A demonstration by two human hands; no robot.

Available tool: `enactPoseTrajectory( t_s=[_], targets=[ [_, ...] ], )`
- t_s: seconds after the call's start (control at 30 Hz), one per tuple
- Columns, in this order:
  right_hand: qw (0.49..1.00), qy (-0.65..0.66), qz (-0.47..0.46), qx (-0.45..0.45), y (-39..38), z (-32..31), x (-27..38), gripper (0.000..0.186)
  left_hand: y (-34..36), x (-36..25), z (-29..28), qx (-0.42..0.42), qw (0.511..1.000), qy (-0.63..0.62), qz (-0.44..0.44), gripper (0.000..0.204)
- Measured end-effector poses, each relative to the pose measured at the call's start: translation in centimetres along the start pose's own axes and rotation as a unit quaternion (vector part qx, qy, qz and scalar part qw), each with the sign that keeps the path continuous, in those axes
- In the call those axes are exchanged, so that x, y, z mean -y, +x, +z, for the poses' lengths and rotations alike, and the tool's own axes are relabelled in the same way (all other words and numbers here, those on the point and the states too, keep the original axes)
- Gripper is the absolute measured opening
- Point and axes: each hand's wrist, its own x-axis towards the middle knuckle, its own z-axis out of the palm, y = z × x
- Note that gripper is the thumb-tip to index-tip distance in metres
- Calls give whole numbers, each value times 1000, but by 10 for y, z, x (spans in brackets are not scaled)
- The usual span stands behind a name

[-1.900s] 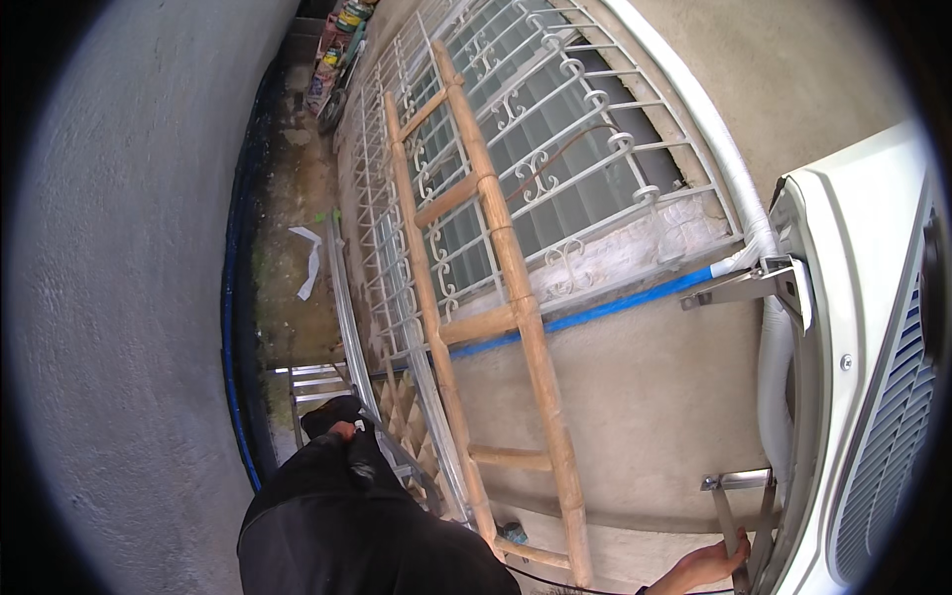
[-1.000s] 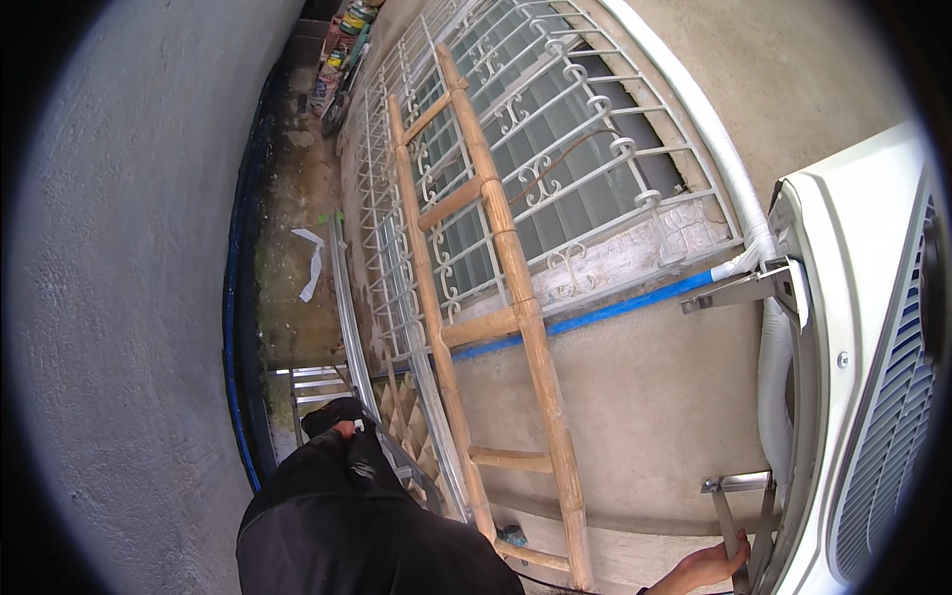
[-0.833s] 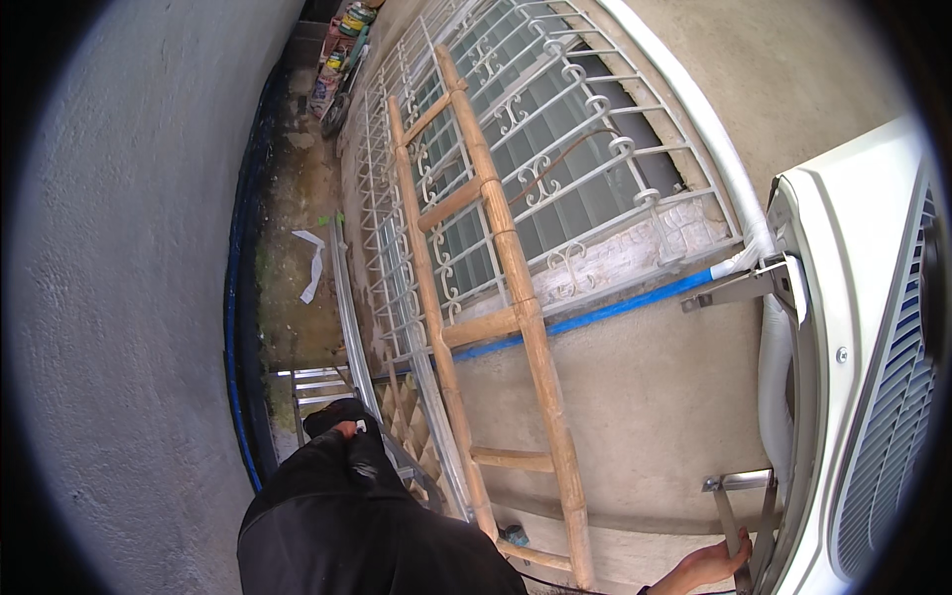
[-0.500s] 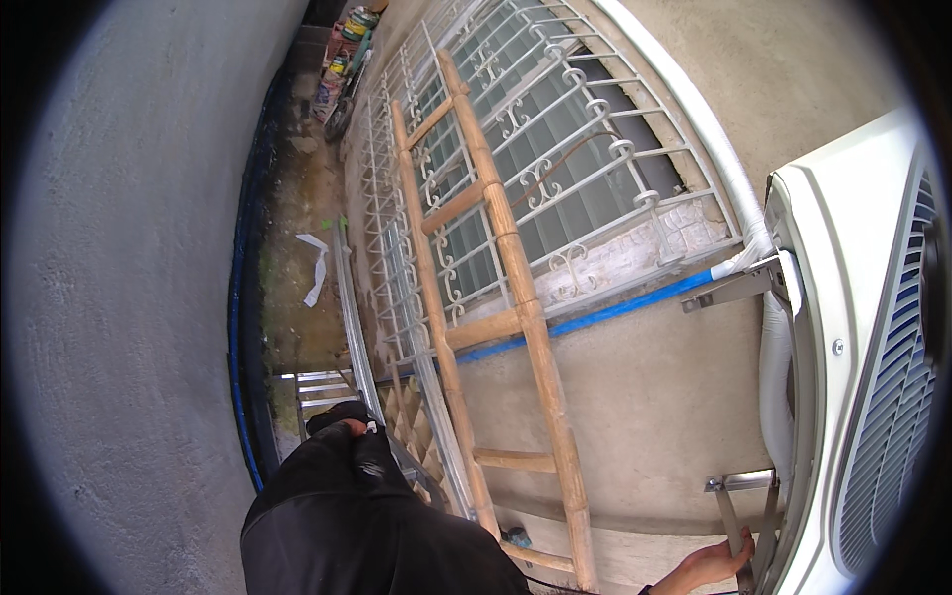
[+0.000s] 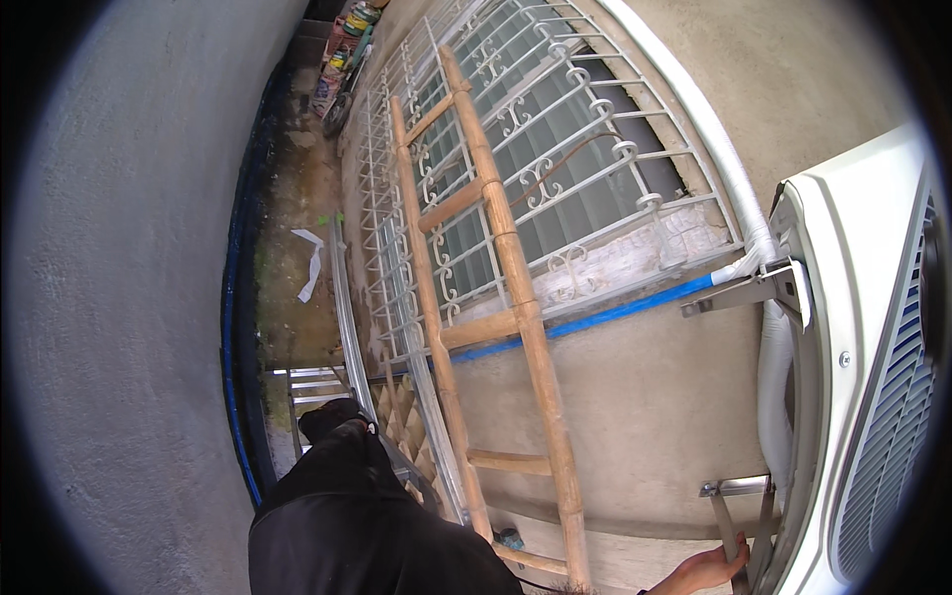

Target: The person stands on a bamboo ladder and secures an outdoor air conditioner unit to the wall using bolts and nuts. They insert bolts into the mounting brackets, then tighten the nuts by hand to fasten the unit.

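Note:
At the lower right edge my right hand (image 5: 706, 569) reaches in, its fingers curled round a slanting bar of the lower metal wall bracket (image 5: 727, 521). Right beside that bracket is the white air conditioner outdoor unit (image 5: 861, 228), with its slatted grille facing right. A second metal bracket (image 5: 739, 295) meets the unit higher up. White-wrapped piping (image 5: 776, 407) runs down along the wall behind the unit. My left hand is not in view. My black-clothed leg (image 5: 377, 526) fills the lower middle, its dark-shod foot (image 5: 332, 418) near a metal ladder (image 5: 317, 387).
A bamboo ladder (image 5: 508, 248) leans before a white window grille (image 5: 595, 253). Long metal channels (image 5: 347, 307) stand beside it. A grey wall (image 5: 129, 297) closes the left side. Far below, the narrow ground (image 5: 297, 198) holds a white strip (image 5: 312, 266) and piled items (image 5: 342, 59).
The view has shifted slightly, and my leg and foot sit a little differently. A patch of skin at the ankle is now mostly covered. My right hand stays on the bracket.

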Motion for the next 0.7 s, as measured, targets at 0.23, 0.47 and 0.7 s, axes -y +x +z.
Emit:
enactPoseTrajectory(
  t_s=[0.23,0.47,0.7],
  targets=[
    [999,33,28,0,3,3,7,20,0,-7,-11,49,998,38,18,36],
    [999,-15,-9,32,1,-4,10,23,-4,-18,-27,126,986,92,53,36],
    [996,-25,75,40,25,-39,-24,38,-43,-39,-55,175,979,97,41,39]
  ],
)
